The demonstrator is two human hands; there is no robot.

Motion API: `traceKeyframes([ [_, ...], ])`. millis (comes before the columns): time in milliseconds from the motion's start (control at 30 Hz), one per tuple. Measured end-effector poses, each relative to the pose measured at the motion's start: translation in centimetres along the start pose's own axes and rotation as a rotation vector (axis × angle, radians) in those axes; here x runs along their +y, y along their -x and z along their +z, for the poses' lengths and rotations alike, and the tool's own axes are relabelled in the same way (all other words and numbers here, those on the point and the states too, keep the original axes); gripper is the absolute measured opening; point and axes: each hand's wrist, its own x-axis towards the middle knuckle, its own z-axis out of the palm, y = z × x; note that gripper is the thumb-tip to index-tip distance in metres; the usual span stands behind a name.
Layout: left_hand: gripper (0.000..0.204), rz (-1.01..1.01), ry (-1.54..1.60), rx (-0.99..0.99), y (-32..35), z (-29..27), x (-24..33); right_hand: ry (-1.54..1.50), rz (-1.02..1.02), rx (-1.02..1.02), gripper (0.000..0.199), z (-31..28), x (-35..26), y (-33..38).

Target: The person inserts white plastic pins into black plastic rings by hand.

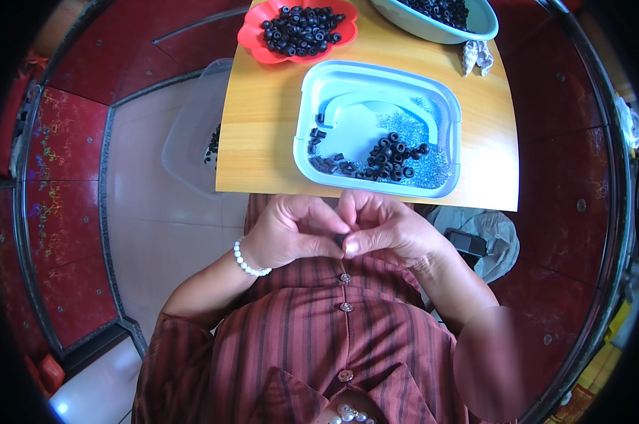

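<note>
A wooden table [263, 120] bears a light blue tray [309, 152] of black rings and clear beads. Beyond it sits a red flower-shaped dish [252, 32] heaped with black rings, and a teal bowl [482, 25] at the top edge. A crumpled wrapper [475, 56] lies near the bowl. A clear plastic bin [192, 134] stands on the floor left of the table.

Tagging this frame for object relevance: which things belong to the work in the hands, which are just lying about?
In use:
left hand and right hand, pinching a small black part
light blue tray of black rings
red dish of rings
teal bowl of rings

Lying about:
clear tub on the floor
grey cloth
crumpled wrapper
</note>
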Motion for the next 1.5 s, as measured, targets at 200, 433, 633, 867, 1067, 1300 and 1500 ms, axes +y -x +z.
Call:
traceKeyframes([
  [200,0.024,-0.018,0.493,-0.084,0.5,-2.2,-0.7,0.635,-0.193,0.219,0.012,-0.6,-2.1,-1.4],
  [433,0.032,-0.064,0.708,0.075,0.0,-3.1,-0.4,1.951,-0.531,0.518,0.012,-3.3,-2.8,-6.0],
  [633,0.032,-0.071,0.685,0.115,-0.4,-2.6,0.2,2.034,-0.490,0.492,0.012,-2.1,-3.1,-5.9],
  [867,0.030,-0.023,0.647,0.052,-0.9,-1.4,0.6,0.984,-0.307,0.265,0.010,1.0,-5.2,-0.6],
  [1067,0.031,-0.015,0.532,0.048,-1.2,-0.1,0.7,0.697,-0.163,0.140,0.010,2.3,-6.2,1.4],
  [1300,0.029,-0.041,0.392,0.070,-1.2,0.6,1.4,0.765,-0.128,0.151,0.010,2.5,-6.6,1.7],
  [1500,0.028,-0.032,0.332,0.100,-1.1,0.9,1.7,0.802,-0.072,0.166,0.010,2.9,-6.8,1.5],
])
